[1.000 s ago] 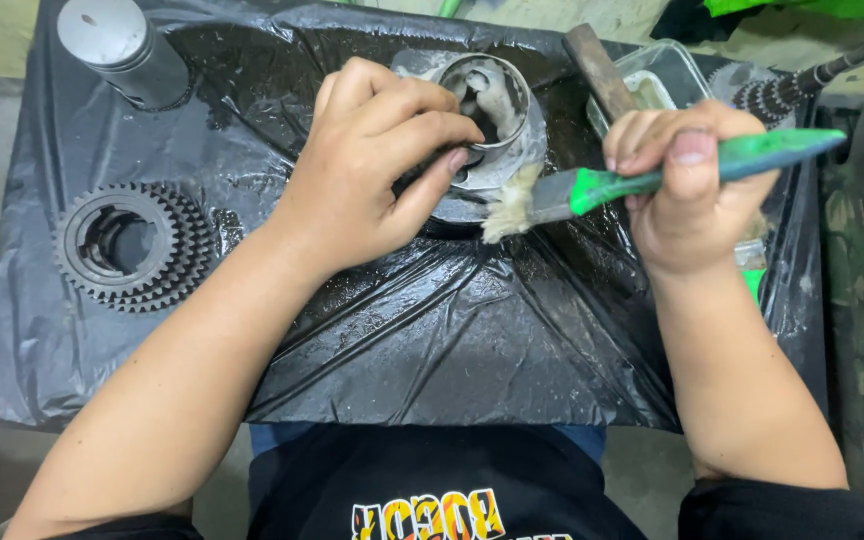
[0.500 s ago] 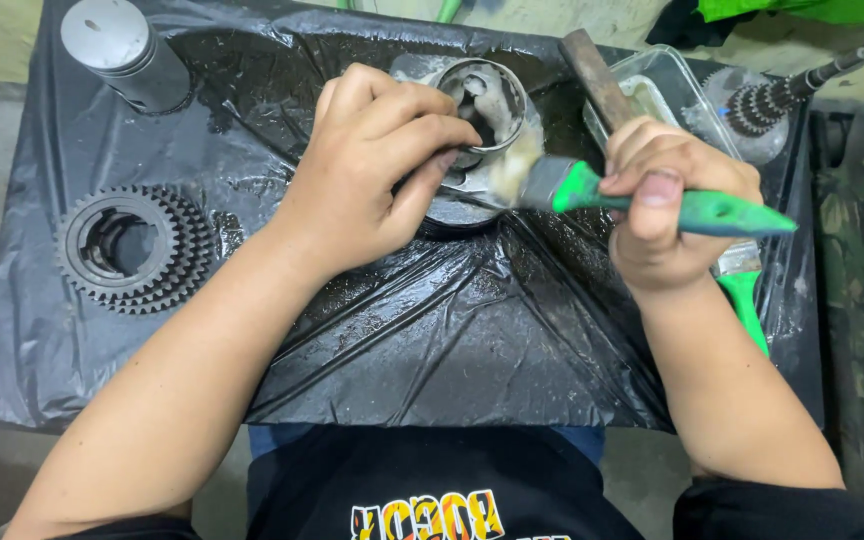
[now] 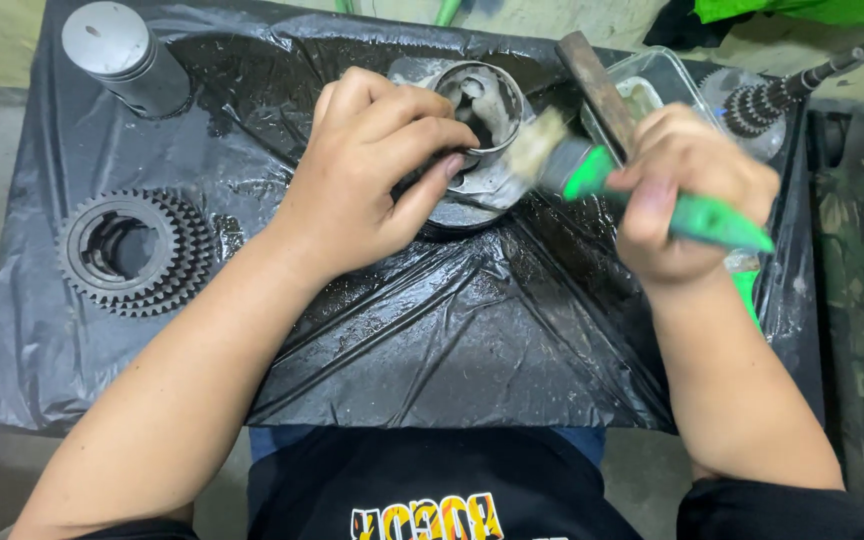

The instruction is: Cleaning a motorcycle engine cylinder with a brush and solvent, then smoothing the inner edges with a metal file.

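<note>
Far left on the wet black plastic sheet [image 3: 432, 340]: a stepped gear cluster [image 3: 134, 250] lying flat, toothed rings outward, well apart from both hands. Above it, near the sheet's top-left corner, 1 grey metal cylinder [image 3: 124, 55] standing upright. Toward the middle, left hand [image 3: 367, 170] curled over a hollow grey piston [image 3: 477, 115], fingers bent and closed on its rim and side, thumb pressed low against the skirt; piston sitting open end up at the sheet's top centre. Just right of the piston, pale bristles of a green-handled paintbrush [image 3: 592, 165] touching its outer wall. Right hand [image 3: 687, 195] wrapped tight round the brush handle, all fingers closed. Behind that hand, a clear plastic tray [image 3: 667, 80] with a wooden handle [image 3: 597, 85] lying across it. Far right, a geared shaft [image 3: 777, 95] at the sheet's edge.
</note>
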